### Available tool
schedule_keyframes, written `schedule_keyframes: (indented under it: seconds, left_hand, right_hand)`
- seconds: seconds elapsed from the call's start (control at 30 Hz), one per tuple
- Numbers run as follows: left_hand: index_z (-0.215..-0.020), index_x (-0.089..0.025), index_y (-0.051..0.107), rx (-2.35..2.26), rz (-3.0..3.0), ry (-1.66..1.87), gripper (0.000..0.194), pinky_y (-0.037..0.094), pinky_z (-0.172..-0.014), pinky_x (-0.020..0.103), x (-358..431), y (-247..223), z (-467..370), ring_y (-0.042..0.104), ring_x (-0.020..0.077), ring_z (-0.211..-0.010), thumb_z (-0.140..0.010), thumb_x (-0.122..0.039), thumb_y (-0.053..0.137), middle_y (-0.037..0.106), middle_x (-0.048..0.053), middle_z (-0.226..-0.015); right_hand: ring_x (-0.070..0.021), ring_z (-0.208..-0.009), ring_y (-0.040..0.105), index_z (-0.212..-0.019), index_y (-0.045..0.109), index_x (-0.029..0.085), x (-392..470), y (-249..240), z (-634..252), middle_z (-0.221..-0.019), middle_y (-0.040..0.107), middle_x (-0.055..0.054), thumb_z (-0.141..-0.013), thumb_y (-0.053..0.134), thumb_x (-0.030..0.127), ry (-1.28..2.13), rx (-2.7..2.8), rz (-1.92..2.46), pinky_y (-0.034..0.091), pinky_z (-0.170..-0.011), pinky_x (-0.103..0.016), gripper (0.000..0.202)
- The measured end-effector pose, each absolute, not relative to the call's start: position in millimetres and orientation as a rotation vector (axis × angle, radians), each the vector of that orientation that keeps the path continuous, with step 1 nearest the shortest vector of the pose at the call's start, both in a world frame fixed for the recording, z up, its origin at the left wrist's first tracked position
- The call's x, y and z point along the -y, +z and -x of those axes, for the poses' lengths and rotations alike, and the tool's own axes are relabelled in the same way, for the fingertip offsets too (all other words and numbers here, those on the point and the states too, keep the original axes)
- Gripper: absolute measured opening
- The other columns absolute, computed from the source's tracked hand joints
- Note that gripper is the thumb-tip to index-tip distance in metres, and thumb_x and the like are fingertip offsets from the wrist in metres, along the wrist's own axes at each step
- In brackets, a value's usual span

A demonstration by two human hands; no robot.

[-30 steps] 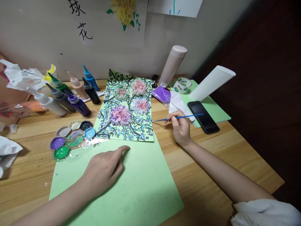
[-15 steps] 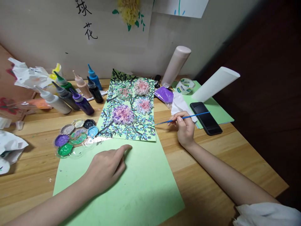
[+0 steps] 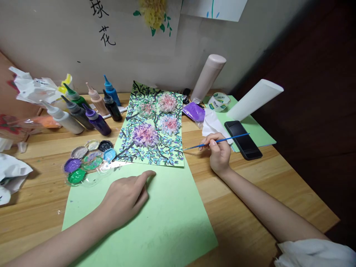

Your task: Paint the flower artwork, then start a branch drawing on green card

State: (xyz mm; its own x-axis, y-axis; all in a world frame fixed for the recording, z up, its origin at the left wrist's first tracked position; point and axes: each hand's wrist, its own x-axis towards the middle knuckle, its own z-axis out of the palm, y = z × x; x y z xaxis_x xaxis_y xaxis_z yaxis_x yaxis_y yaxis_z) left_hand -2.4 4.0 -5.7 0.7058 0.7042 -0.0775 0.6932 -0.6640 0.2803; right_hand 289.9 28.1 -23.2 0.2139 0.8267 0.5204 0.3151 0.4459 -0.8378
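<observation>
While a light-green paper sheet painted with black branches and four fluffy flowers (image 3: 155, 152) lies toward the back edge of the wooden tabletop (image 3: 241, 222), a slim blue paintbrush (image 3: 235, 137) points its tip at the sheet's right edge, the right hand's (image 3: 219, 154) grip pinched round its handle. The left hand (image 3: 126, 198), one finger extended, its grip loosely curled with nothing seen in it, rests over a plain pale-green sheet (image 3: 178, 215). A black smartphone (image 3: 248, 147) lies near the tabletop's right edge.
</observation>
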Motion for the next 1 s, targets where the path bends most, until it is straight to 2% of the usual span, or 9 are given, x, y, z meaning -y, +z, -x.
schedule_keyframes:
  seconds: [0.5,1.0]
  left_hand:
    - [-0.12,-0.023,0.033,-1.094,-2.636,0.067,0.033,0.032,-0.054,0.028,-3.8,-6.5,3.8,0.057,0.0187,-0.061,-0.087,-0.018,0.031,0.06,-0.004,-0.07]
    - [-0.12,-0.023,0.033,-1.101,-2.628,0.05,0.033,0.033,-0.055,0.028,-3.4,-5.5,2.2,0.058,0.0185,-0.063,-0.088,-0.018,0.031,0.061,-0.003,-0.072]
  right_hand:
    - [-0.0111,-0.06,0.057,-0.078,0.052,0.02,-29.9,-23.7,-290.6,-0.068,0.054,0.002,-0.09,0.043,0.028,0.567,1.418,1.203,0.043,-0.056,-0.025,0.016]
    - [-0.0117,-0.059,0.056,-0.075,0.052,0.02,-32.2,-23.3,-290.3,-0.069,0.052,0.002,-0.087,0.044,0.027,0.467,1.308,1.125,0.045,-0.057,-0.026,0.016]
